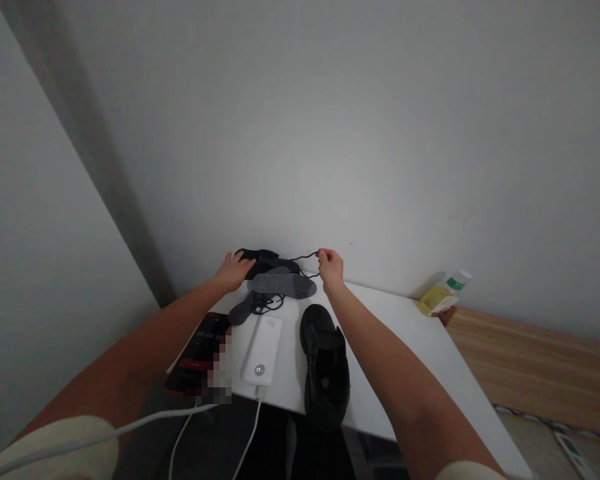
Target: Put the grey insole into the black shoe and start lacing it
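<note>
Against the wall, a black shoe point(267, 256) lies at the far edge of the table. My left hand point(234, 271) holds this shoe at its left end, thumb and fingers apart on it. To the right, my right hand point(331, 265) pinches a black shoelace point(305, 257), which stretches between it and the shoe. Two grey insoles point(285, 285) lie crossed just in front of the shoe, and a loose bundle of black lace point(267, 304) rests by them. Nearer to me stands a second black shoe point(325, 367), its opening facing up and no lace visible on it.
A phone point(200, 353) showing a timer lies at the left table edge. Beside it is a white power bank point(263, 350) with a cable point(250, 433) plugged in. A bottle of yellow liquid point(443, 295) stands at the white table's point(395, 313) back right corner.
</note>
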### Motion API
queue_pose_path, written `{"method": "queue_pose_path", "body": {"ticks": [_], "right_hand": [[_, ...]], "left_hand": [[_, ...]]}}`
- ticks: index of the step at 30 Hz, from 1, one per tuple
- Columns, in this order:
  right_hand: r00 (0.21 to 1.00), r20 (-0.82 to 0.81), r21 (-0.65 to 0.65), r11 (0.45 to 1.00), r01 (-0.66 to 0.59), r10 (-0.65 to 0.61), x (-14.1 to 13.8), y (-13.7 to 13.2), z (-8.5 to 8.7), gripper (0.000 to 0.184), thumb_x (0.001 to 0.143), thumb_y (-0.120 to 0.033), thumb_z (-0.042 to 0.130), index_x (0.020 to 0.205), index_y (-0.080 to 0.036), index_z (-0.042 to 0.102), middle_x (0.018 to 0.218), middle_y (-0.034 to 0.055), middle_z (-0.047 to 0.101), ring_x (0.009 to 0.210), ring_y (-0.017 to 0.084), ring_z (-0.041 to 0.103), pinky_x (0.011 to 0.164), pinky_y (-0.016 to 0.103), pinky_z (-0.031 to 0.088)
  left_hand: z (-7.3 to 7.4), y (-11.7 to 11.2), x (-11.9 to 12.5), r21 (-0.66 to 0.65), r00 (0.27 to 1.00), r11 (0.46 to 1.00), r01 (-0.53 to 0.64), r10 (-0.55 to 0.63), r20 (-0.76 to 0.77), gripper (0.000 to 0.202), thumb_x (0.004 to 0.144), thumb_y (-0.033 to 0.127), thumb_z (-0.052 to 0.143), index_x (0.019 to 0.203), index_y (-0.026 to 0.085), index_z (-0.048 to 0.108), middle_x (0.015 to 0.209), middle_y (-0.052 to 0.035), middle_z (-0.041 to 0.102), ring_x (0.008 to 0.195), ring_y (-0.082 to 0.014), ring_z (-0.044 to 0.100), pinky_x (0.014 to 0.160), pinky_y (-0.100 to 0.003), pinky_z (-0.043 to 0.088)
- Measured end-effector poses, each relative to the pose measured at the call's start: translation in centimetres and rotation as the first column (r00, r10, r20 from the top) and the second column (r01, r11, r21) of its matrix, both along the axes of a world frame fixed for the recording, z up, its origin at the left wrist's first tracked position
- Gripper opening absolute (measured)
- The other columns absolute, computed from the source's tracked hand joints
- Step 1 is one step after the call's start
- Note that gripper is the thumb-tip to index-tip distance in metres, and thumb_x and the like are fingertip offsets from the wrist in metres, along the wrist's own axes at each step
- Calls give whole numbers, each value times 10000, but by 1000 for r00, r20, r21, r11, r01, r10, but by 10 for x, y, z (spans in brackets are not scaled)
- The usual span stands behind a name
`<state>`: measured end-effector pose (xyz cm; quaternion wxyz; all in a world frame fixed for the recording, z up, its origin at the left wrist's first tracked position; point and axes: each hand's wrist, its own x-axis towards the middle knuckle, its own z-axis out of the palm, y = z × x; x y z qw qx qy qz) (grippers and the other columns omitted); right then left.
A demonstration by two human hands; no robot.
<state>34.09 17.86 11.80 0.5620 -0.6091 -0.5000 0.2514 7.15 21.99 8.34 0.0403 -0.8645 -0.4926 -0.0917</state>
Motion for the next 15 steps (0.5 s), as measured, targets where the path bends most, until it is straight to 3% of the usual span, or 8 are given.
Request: {"method": "queue_pose_path", "body": {"ticks": [4, 8, 11, 15], "right_hand": [[999, -47, 3, 1000, -5, 5, 2, 5, 16, 424, 843, -423, 346, 1124, -152, 512, 1139, 114, 612, 910, 128, 569, 674, 222, 459], [993, -24, -47, 992, -113, 112, -3, 10, 22, 428, 876, -446, 330, 1219, -228, 465, 1199, 64, 586, 928, 108, 567, 701, 223, 466], [983, 60, -166, 973, -163, 175, -6, 10, 6, 412, 808, -351, 510, 1204, -237, 500, 1096, 51, 621, 884, 132, 578, 726, 261, 464], [950, 196, -332, 928, -168, 242, -14, 0, -29, 406, 654, -135, 633, 1055, -191, 589, 887, 38, 648, 830, 176, 589, 804, 325, 437]], "left_hand": [[5, 1, 3, -13, 999, 1000, -14, 13, -38, 364, 796, 100, 413, 1104, 169, 594, 1019, -126, 662, 1123, -256, 474, 1061, -471, 160], [14, -11, 9, -10, 999, 999, -40, 40, -36, 406, 817, 195, 449, 1213, 214, 533, 1080, -112, 639, 1092, -254, 508, 1018, -421, 256], [17, -25, 12, -11, 994, 994, -109, 108, -22, 362, 877, 297, 367, 1148, 187, 581, 1102, -133, 630, 1084, -265, 527, 938, -385, 356], [13, -43, 14, -77, 977, 974, -213, 210, -46, 454, 847, 490, 391, 874, 142, 680, 905, -173, 671, 922, -300, 602, 788, -379, 440]]}}
